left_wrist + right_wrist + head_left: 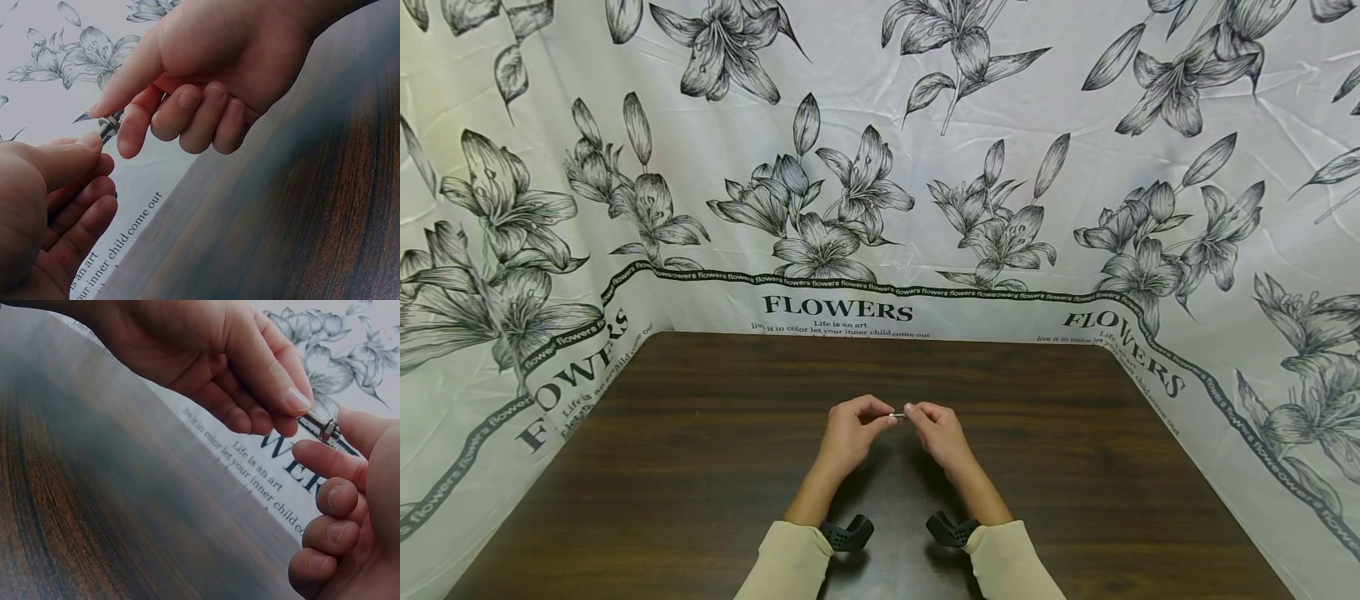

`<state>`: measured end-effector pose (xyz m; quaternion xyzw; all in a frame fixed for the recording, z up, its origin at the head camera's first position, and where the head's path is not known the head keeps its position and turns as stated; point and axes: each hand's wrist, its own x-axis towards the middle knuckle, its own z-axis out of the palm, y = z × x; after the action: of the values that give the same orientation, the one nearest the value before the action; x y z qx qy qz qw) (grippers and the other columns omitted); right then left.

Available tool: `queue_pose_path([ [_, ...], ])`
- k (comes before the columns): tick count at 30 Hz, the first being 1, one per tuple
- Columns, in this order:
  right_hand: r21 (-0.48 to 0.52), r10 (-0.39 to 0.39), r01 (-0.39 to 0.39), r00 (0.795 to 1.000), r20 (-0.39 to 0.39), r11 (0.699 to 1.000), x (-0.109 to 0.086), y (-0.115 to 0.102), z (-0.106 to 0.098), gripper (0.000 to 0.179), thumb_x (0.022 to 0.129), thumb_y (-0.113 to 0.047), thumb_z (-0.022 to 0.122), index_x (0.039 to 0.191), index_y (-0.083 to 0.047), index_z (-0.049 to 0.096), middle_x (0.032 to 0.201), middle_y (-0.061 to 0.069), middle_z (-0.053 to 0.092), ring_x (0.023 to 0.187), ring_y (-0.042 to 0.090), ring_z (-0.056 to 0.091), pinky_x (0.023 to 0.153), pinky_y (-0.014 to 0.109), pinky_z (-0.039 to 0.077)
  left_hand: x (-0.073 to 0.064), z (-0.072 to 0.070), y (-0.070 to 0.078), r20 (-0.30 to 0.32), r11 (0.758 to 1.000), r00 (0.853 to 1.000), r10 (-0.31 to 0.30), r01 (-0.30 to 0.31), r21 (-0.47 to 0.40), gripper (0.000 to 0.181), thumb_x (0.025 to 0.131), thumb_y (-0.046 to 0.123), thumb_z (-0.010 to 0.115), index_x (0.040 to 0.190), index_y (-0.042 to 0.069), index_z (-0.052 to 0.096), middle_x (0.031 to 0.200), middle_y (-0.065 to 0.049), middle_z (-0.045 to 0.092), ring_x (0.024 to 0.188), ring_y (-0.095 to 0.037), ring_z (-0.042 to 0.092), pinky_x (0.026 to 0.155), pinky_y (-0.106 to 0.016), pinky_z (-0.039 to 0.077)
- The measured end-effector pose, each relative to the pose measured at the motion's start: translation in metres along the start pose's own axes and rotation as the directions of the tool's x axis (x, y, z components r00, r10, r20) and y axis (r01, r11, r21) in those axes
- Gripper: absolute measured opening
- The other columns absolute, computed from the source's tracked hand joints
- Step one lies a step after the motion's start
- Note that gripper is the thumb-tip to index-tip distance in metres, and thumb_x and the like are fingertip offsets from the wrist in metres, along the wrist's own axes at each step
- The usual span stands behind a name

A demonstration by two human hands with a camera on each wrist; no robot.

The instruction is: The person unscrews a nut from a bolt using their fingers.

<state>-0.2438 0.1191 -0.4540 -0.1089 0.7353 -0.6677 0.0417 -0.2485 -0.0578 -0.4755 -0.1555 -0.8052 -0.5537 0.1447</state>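
Observation:
A small silvery bolt spans the short gap between the two hands, held above the table. The left hand pinches one end of it between thumb and index finger, which hide that end. Threads show beside a hex nut on the bolt's other part. Around this nut sit the thumb and index finger of the right hand; in the right wrist view, the thumb is right at the nut and the index fingertip lies slightly off it. The right hand's other fingers are curled towards the palm.
Beneath the hands lies a dark wood-grain table. A white cloth printed with flowers and lettering hangs behind it and along both sides. Black bands are worn on both wrists, below pale sleeves.

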Motion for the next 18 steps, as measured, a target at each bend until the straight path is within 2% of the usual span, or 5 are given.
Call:
queue_pose_path([
  [9,0.019,-0.008,0.008,1.0,0.02,1.0,-0.0003,-0.0015,0.0001,0.029,0.099,-0.012,0.057,0.094,0.017,0.061,0.053,-0.001,0.039,0.043,0.007,0.033,0.043,0.022,0.028,0.0002,-0.0008,0.0007,-0.001,1.0,1.0,-0.003,0.003,0.0,0.007,0.082,0.011,0.079,0.086,0.014,0.074,0.081,0.006,0.07,0.073,-0.01,0.064,0.066,-0.028,0.052],
  [18,0.055,-0.06,0.058,0.998,0.03,0.997,-0.0005,0.0002,0.0008,0.021,0.096,-0.006,0.061,0.1,0.014,0.064,0.056,-0.001,0.041,0.043,0.007,0.035,0.042,0.021,0.029,0.0003,-0.0023,0.0004,-0.017,1.0,1.0,0.0,0.0,-0.002,0.008,0.081,0.009,0.079,0.086,0.013,0.074,0.079,0.007,0.07,0.072,-0.011,0.064,0.066,-0.028,0.052],
])
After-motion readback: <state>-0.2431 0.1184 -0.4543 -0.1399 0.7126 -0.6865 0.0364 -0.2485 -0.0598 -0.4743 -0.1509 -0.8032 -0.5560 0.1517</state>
